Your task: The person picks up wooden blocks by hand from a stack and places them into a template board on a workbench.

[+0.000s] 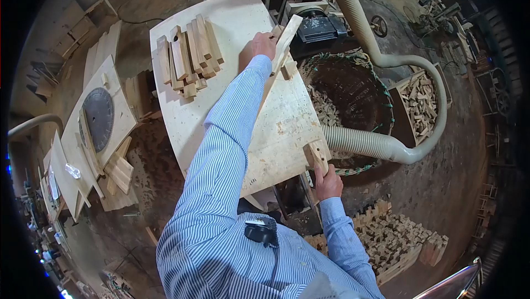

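My left hand (263, 46) reaches to the far side of a pale wooden work table (243, 161). Its fingers close on a small wooden piece (275, 32) beside a light upright wooden strip (287, 36); part of the grip is hidden. At the table's near right corner, my right hand (329, 182) grips a wooden block with holes (318, 154), its thumb along the wood. A pile of short wooden sticks (190, 53) lies on the table, left of my left forearm. Close to the strip's foot is a small wooden block (289, 69).
A black motor (320, 27) sits past the table's far right edge. A ribbed hose (364, 140) curves around a large round basket (389, 97) holding wood offcuts. Stacked blocks (400, 241) stand at lower right. On the left, a round saw blade (97, 119) lies on boards.
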{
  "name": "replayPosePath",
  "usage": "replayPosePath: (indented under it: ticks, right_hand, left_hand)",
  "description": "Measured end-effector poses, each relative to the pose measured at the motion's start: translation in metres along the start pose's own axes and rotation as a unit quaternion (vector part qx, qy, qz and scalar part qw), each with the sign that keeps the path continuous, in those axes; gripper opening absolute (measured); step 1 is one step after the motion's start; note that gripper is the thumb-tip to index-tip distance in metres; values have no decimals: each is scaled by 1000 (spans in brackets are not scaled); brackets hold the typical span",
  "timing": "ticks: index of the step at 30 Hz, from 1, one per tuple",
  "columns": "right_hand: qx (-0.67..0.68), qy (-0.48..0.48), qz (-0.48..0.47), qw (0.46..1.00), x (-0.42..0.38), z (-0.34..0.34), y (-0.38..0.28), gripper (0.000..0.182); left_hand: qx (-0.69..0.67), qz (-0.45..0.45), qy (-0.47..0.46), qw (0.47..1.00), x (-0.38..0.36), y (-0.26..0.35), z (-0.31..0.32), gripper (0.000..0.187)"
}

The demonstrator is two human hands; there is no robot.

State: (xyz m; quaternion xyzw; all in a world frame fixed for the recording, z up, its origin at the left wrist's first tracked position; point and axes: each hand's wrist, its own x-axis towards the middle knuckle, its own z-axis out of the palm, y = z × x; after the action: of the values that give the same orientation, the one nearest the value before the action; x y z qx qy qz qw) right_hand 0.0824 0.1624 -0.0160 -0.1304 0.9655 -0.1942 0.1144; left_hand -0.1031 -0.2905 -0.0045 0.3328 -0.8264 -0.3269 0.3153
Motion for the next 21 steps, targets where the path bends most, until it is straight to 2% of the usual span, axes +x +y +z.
replayPosePath:
  ticks: [9,21]
  right_hand:
    - [4,18,-16,1000,-3,3,6,58]
    - [5,29,3,1000,-9,-14,-8,56]
  left_hand:
    - [3,26,25,999,-2,-3,2,27]
    - [-21,10,-17,1000,6,-14,6,26]
